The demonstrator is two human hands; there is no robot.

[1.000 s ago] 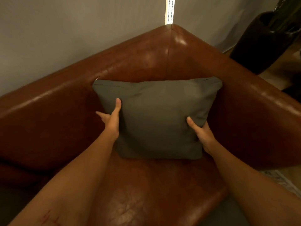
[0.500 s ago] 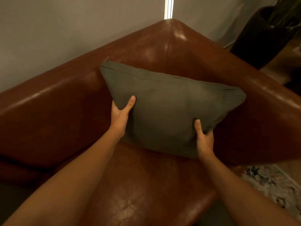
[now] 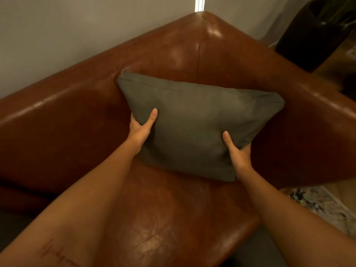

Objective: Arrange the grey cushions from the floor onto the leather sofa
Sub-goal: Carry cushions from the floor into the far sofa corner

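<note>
A square grey cushion (image 3: pixel 194 124) stands tilted in the corner of the brown leather sofa (image 3: pixel 81 116), its lower edge near the seat and its top leaning toward the backrest and right arm. My left hand (image 3: pixel 141 129) grips the cushion's left side, thumb on the front face. My right hand (image 3: pixel 238 154) grips its lower right corner, thumb on the front and fingers behind. The fingers behind the cushion are hidden.
A grey wall runs behind the sofa, with a bright vertical strip (image 3: pixel 199 3) at the corner. A dark round planter (image 3: pixel 312 33) stands on the floor at the right. A patterned rug (image 3: pixel 325 209) lies by the sofa's right side.
The cushion has been lifted from leaning flat against the backrest and turned clockwise, its right corner swinging toward the sofa's right arm. Both hands shifted their grip with it.
</note>
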